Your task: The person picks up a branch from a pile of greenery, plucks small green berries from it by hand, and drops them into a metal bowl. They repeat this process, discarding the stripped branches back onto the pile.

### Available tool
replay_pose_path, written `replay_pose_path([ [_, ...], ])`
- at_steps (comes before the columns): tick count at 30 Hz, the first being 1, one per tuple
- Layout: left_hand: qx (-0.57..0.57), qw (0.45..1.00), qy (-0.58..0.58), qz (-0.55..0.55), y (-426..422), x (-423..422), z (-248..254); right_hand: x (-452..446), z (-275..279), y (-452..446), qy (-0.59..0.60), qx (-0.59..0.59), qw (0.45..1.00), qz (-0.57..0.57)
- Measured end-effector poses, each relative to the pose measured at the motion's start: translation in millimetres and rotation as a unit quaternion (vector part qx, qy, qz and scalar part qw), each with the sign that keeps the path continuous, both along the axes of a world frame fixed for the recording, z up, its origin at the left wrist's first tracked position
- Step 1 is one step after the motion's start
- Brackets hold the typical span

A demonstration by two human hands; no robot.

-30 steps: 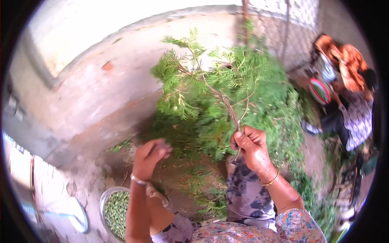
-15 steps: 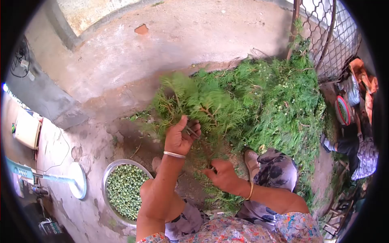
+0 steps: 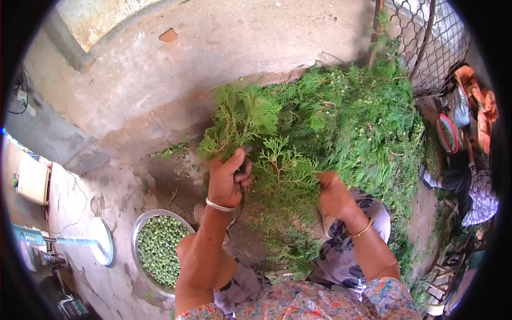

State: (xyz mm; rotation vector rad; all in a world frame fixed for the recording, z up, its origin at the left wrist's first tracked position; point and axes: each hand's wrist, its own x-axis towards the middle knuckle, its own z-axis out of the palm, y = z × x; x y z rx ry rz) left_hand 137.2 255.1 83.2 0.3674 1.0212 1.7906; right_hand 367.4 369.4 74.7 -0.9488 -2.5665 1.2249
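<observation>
A leafy arborvitae branch stands up from my left hand, which is closed around its stem. To the right, a flat sprig with a brown stem spreads between my hands. My right hand has its fingers pinched at this sprig's right edge; the fingertips are partly hidden. At my lower left is a round metal bowl with small green cones in it. A large heap of cut green branches lies ahead and to the right.
A wall runs along the far side, with a wire mesh panel at right. A pale stand with a round base is left of the bowl. Another person's patterned clothing shows at far right, near a red-rimmed basket.
My right hand has moved up and right, from below the branch to the sprig's edge. My left hand has shifted slightly left and down with the branch. The view has turned a little.
</observation>
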Motion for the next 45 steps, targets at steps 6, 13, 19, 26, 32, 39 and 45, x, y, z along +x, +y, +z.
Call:
replay_pose_path([
  [6, 0.015, 0.997, 0.058, -0.042, -1.8, 2.7, 1.0, -30.7, 21.6, 17.8, 0.173, -0.171, 0.967, -0.079],
  [13, -0.036, 0.992, 0.095, -0.07, -2.4, 15.5, 9.0, -53.0, 9.7, 22.0, 0.125, -0.314, 0.939, -0.061],
  [19, -0.052, 0.984, 0.162, -0.06, 1.2, 20.8, 9.0, -57.8, 20.3, 23.2, 0.18, -0.432, 0.883, 0.041],
  [26, -0.06, 0.978, 0.197, -0.042, 0.2, 19.6, 8.9, -53.7, 21.4, 24.3, 0.214, -0.265, 0.936, 0.084],
  [32, -0.077, 0.972, 0.197, -0.102, 3.1, 23.3, 15.4, -63.1, 24.6, 14.3, 0.19, -0.357, 0.909, -0.098],
  [39, -0.062, 0.975, 0.184, -0.104, 6.2, 23.2, 15.4, -66.9, 30.6, 10.0, 0.173, -0.203, 0.947, -0.178],
  [45, -0.089, 0.973, 0.197, -0.076, 1.5, 18.1, 23.2, -56.0, 17.2, 44.5, 0.291, -0.054, 0.906, -0.303],
])
